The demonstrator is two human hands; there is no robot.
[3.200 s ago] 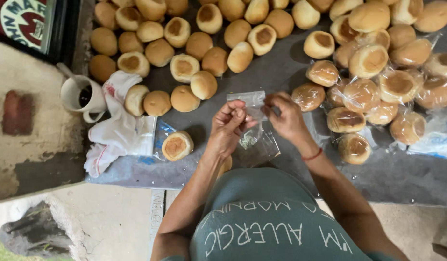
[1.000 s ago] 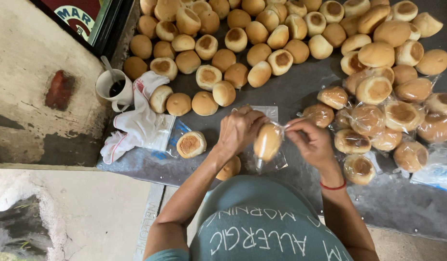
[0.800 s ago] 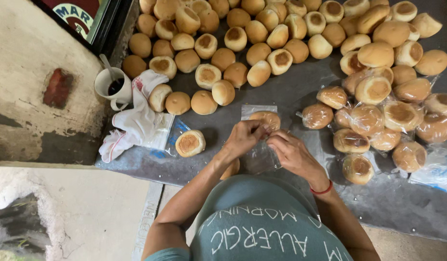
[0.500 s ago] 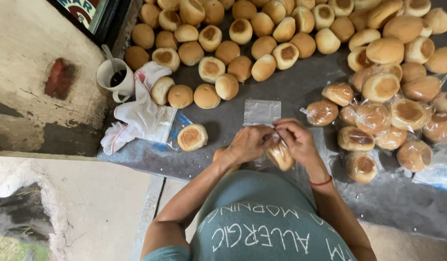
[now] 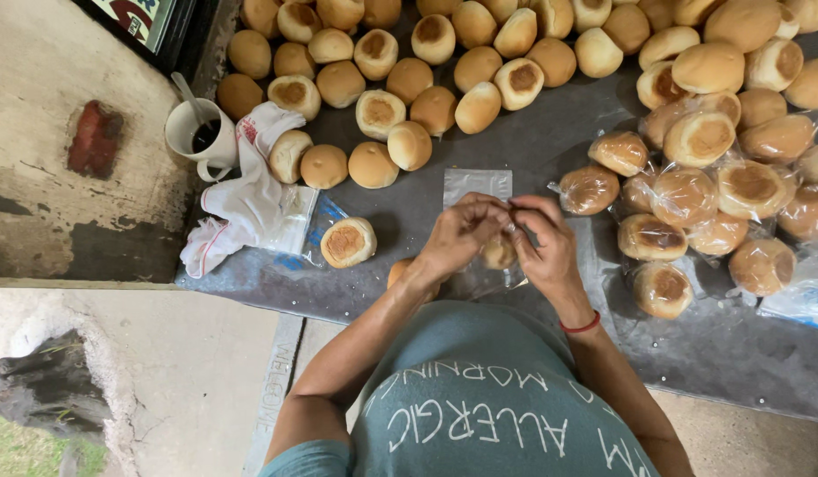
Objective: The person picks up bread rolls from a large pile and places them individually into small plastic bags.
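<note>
My left hand and my right hand meet over the dark table, both pinching the top of a clear plastic bag with a round bun inside it. The bag hangs between my palms, close to my body. A flat stack of empty clear bags lies just beyond my fingers. A red band circles my right wrist. Another bun peeks out under my left forearm.
Many bare buns cover the table's far left and middle. Several bagged buns sit at the right. One bun lies alone near a white cloth. A white cup with a spoon stands at the left edge.
The bun went into the clear bag, and both hands drew it down toward my body. My fingers now gather at the bag's top.
</note>
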